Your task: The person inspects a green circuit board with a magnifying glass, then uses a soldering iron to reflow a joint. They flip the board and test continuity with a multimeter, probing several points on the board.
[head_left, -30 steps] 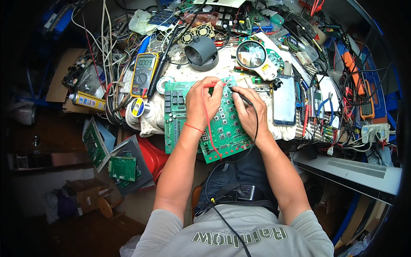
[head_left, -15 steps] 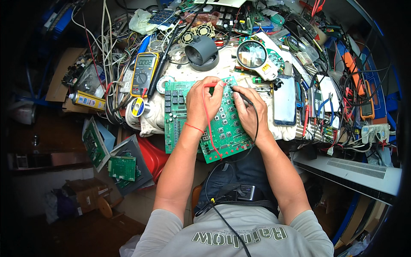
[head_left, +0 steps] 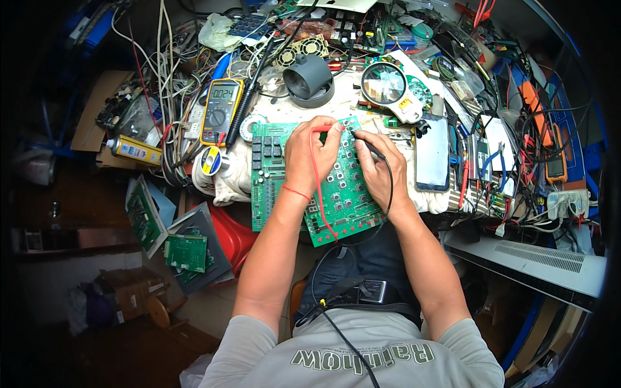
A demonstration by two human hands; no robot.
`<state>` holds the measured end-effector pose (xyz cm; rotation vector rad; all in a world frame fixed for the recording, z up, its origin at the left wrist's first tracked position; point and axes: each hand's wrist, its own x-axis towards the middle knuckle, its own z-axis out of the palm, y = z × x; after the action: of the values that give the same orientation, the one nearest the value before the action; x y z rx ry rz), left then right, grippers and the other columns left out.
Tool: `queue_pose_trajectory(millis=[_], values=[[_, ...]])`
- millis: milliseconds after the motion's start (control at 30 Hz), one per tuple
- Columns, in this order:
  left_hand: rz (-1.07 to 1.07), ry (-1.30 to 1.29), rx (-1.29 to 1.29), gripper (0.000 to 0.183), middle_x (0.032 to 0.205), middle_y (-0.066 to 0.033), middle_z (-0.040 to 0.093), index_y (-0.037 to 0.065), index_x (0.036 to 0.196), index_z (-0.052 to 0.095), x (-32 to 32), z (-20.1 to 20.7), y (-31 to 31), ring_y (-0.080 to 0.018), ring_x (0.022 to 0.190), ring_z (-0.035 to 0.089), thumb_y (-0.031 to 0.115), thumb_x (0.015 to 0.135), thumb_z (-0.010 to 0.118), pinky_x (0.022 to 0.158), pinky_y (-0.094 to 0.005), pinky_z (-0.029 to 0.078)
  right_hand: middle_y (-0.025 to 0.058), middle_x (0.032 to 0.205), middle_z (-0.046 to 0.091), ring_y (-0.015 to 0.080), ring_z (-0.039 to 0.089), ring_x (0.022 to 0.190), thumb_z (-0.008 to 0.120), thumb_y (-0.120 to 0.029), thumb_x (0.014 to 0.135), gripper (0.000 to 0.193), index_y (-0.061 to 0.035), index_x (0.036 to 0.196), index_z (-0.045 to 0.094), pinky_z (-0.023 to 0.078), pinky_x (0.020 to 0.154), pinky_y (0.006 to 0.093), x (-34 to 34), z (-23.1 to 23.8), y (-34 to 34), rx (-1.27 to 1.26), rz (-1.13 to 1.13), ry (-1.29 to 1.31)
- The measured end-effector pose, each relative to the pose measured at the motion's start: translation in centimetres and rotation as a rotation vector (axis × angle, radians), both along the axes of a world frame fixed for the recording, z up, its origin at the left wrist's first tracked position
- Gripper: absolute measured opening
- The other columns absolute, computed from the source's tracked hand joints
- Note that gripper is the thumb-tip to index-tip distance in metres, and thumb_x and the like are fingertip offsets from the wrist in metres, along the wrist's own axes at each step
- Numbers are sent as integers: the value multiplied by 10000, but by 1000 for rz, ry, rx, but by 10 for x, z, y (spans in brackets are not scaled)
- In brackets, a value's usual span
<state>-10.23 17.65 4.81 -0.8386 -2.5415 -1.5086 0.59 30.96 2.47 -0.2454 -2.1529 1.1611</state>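
Observation:
My left hand is closed round a red test probe, its lead running down over the wrist side. Between the fingers of my right hand is a black test probe, its lead looping toward my lap. Both probes point at the top edge of a green circuit board with rows of push buttons; whether the tips touch it is too small to tell. Partly under my left arm lies a second green circuit board with black relays. A yellow multimeter with a lit display lies to the left.
Behind the boards stand a grey round pipe piece and a magnifying glass. A phone-like dark slab lies at right, near blue-handled pliers. A solder spool sits left. Cables and parts crowd the bench.
The multimeter's displayed reading has changed. The view has shifted very slightly; both hands keep their places on the board with the probes.

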Motion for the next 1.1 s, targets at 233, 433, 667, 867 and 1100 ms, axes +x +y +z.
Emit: queue_pose_trajectory(millis=[233, 433, 667, 867, 1100], values=[[5, 26, -10, 162, 890, -123, 770, 69, 1010, 767, 1, 2, 0, -294, 827, 718, 228, 998, 742, 746, -403, 547, 166, 1075, 750, 315, 745, 953, 721, -43, 1013, 196, -17, 1205, 749, 586, 867, 373, 0, 1, 0, -2, 6, -1], [9, 16, 10, 152, 891, -129, 768, 80, 991, 763, 1, 2, 1, -343, 874, 725, 231, 986, 747, 790, -436, 558, 163, 1058, 749, 318, 747, 940, 724, -40, 1006, 190, -23, 1193, 752, 586, 848, 374, 1, 0, 1, -32, 4, 35], [2, 28, 16, 194, 870, -111, 766, 32, 1017, 762, 0, 1, -2, -234, 819, 718, 222, 1028, 722, 768, -370, 560, 167, 1032, 740, 336, 745, 915, 713, -25, 987, 155, -22, 1140, 740, 584, 824, 391, 6, 1, 1, -139, -27, 75], [-24, 62, -10, 210, 850, -93, 763, 7, 1019, 762, 1, 1, -4, -173, 785, 706, 210, 1042, 714, 747, -335, 556, 163, 1011, 732, 341, 742, 891, 705, -35, 990, 140, -30, 1127, 734, 584, 806, 402, 6, 1, 1, -141, -33, 45], [-18, 87, -23, 211, 913, -123, 791, 4, 1028, 772, 1, 1, -3, -217, 842, 744, 210, 1028, 725, 791, -354, 570, 166, 1051, 748, 342, 760, 936, 721, -61, 998, 155, -31, 1148, 747, 591, 826, 395, 5, 2, 1, -83, -20, 57]])
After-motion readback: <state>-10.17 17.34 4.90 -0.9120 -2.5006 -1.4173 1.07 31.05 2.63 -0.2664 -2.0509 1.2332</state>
